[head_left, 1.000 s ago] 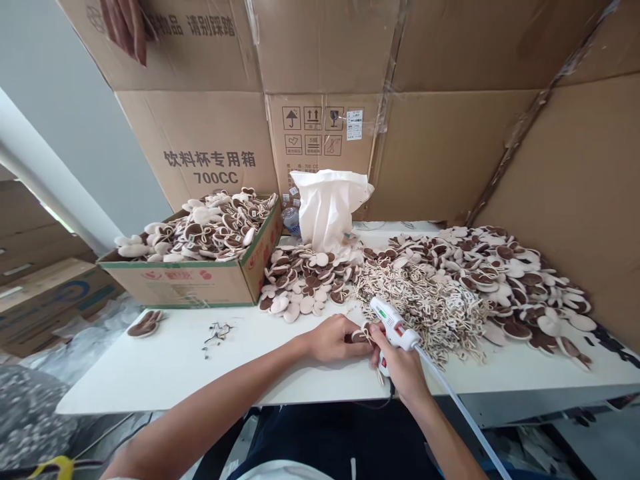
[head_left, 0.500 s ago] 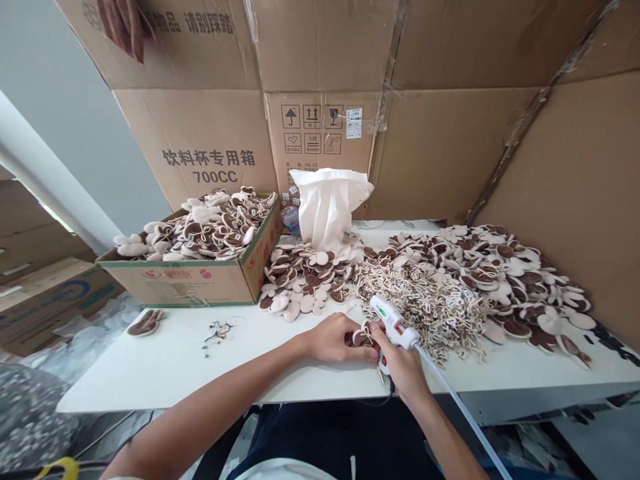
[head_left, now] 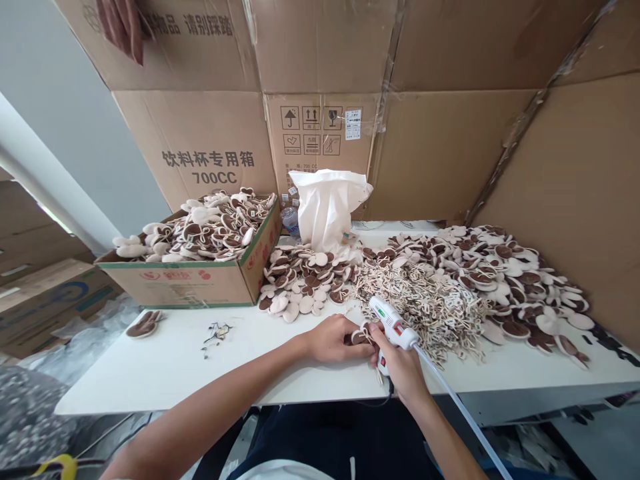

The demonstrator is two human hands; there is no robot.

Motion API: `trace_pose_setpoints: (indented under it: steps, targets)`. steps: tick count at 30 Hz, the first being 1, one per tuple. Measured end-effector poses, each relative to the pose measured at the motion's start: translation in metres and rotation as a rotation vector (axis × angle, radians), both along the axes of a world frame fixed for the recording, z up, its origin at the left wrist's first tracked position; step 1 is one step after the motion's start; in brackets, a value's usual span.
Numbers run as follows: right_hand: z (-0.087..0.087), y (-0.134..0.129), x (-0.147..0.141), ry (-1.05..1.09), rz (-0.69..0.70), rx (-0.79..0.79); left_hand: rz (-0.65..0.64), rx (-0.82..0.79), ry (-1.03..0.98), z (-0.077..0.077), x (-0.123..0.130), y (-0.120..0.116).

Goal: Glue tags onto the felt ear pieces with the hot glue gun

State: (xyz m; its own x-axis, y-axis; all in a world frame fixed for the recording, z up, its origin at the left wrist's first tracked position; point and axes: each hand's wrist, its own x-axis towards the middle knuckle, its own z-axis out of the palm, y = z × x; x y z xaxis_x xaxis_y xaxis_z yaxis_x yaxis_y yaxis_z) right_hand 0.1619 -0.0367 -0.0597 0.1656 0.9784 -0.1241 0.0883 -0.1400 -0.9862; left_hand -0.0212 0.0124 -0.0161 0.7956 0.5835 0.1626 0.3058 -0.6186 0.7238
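Note:
My left hand [head_left: 336, 340] is closed around a small brown-and-white plush piece [head_left: 359, 335] just above the table's front part. Against it, my right hand [head_left: 400, 363] grips a white glue gun [head_left: 393, 321], whose glue stick [head_left: 463, 410] trails out toward the lower right. The fingertips of the right hand are close to the plush piece; whether they also pinch it or a cord is hidden. Right behind the gun lies a heap of cream cord loops [head_left: 425, 307]. Flat brown-and-white plush pieces [head_left: 305, 280] are piled behind my left hand.
At the left a cardboard box [head_left: 190, 283] brims with plush pieces. One plush piece [head_left: 144, 325] and dark scraps [head_left: 217, 333] lie on the white table [head_left: 175, 373]. A white bag [head_left: 327, 207] stands at the back, a larger plush heap [head_left: 510, 280] at the right. Cardboard walls [head_left: 450, 153] enclose the table.
My left thumb and fingers have shifted slightly at the plush piece. Both hands keep nearly the same place, and the glue gun has hardly moved.

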Motion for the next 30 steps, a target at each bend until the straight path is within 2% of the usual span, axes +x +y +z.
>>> trace_pose_setpoints:
  steps: [4, 10, 18, 30]
  targets:
    - [-0.0006, -0.0001, -0.0004, -0.003, -0.014, -0.007, 0.056, 0.016, 0.017, 0.0018, 0.0015, -0.0013]
    - [-0.001, -0.0004, -0.0003, -0.01, 0.009, 0.006, 0.002, 0.029, 0.024, -0.002, -0.0009, 0.0017]
    - [0.0074, -0.003, -0.0004, -0.065, 0.014, 0.003, -0.004, 0.031, 0.027, -0.0022, -0.0001, -0.0008]
    - [0.0069, -0.0028, -0.0011, -0.059, 0.013, 0.047, 0.013, 0.061, 0.036, -0.0007, 0.0025, -0.0015]
